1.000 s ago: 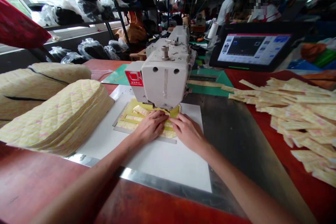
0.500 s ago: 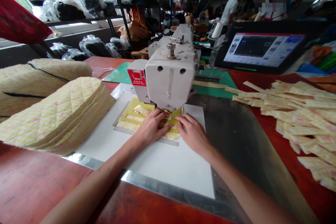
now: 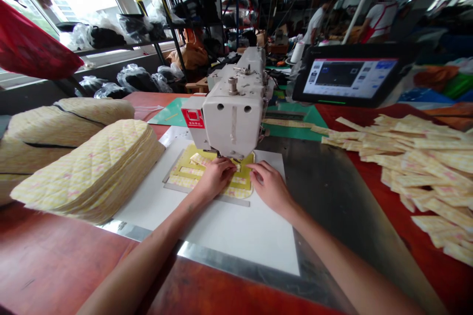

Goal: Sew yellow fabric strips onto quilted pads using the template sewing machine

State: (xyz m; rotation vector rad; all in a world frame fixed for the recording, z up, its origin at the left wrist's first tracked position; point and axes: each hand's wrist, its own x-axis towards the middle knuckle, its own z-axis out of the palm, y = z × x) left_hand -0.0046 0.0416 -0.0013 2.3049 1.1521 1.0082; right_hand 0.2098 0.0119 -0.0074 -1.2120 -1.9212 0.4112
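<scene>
Soft, light quilted pad (image 3: 240, 191) in yellow template (image 3: 188, 173): hold by pressing flat; left hand (image 3: 217, 178) and right hand (image 3: 270, 188) rest open, not gripping

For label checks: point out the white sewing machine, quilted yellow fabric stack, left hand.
White sewing machine (image 3: 231, 120), head view, front casing.
Quilted yellow fabric stack (image 3: 88, 170), head view, top layer.
Left hand (image 3: 216, 179), head view, back of hand.

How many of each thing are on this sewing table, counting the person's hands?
Hands (left hand, right hand): 2
Sewing machine: 1
Yellow sewing template: 1
Stack of quilted pieces: 1
Pile of loose strips: 1
Touchscreen: 1
Total: 7
</scene>
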